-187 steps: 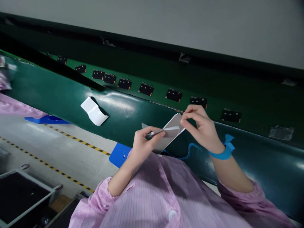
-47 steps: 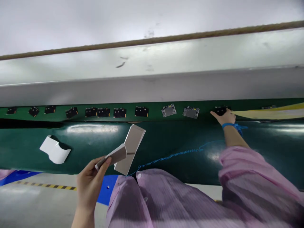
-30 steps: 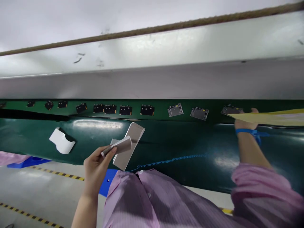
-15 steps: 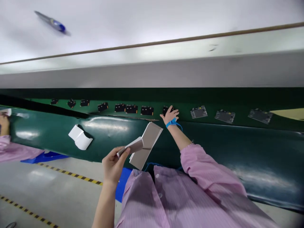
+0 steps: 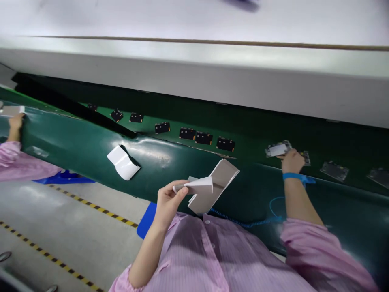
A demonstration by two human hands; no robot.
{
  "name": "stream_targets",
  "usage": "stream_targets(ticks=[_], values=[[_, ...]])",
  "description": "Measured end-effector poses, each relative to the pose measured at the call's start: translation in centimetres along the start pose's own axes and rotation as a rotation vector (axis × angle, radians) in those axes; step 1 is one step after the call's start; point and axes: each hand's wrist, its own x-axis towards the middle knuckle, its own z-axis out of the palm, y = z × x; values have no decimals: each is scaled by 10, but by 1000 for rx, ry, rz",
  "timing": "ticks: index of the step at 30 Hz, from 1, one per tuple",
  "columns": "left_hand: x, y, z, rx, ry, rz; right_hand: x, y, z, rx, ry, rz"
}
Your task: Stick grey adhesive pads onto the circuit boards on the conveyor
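My left hand (image 5: 167, 199) is closed on a stack of grey sticker sheets (image 5: 212, 187), held in front of my chest with one sheet peeled back. My right hand (image 5: 292, 160), with a blue wrist strap (image 5: 294, 177) and coiled cord, reaches out to the green conveyor belt (image 5: 170, 117) and grips a small grey circuit board (image 5: 276, 150) lifted off it. A row of black boards (image 5: 203, 138) lies on the belt to the left of that hand, and grey boards (image 5: 334, 170) lie to its right.
A curled white backing sheet (image 5: 123, 162) lies on the dark green bench edge (image 5: 75, 138). Another person's hand and pink sleeve (image 5: 15, 150) are at the far left. A grey shelf (image 5: 212, 77) runs above the belt. Floor with striped tape (image 5: 91, 207) lies below left.
My right hand has moved right along the belt from a black board and picked up a grey board. The left hand still holds the sheets. The view tilted.
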Motion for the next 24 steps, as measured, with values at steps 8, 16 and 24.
stream_targets(ticks=[8, 16, 24], values=[[8, -7, -7, -12, -2, -6, -21, -26, 42, 281, 170, 110], [9, 5, -2, 159, -147, 164, -59, -155, 66, 212, -97, -97], [9, 8, 1, 178, -173, 288, -35, -112, 49, 260, -79, -170]])
